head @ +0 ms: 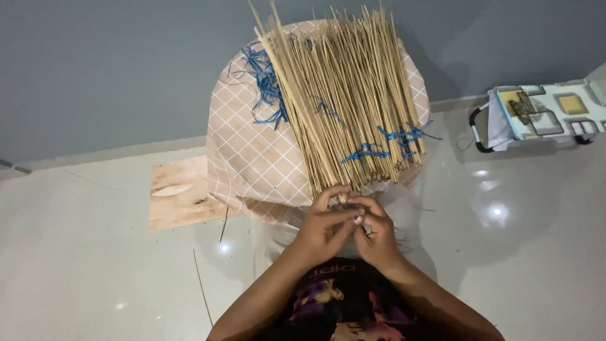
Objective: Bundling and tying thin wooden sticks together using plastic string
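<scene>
flat wooden board [180, 192] lies on the tiled floor [82, 252] at left. next to it a round checkered stool [252, 151] carries a big fan of thin bamboo sticks [347, 101], near ends at its front edge for easy picking, blue string [268, 85] tangled in. left hand [322, 227] and right hand [375, 233] are pressed together, pinching stick ends. patterned box [549, 113] sits far right.

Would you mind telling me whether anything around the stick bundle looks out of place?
A few loose sticks lie stray on the glossy floor, left of the hands, apart from the stick bundle. Frayed blue ties hang untidily.
</scene>
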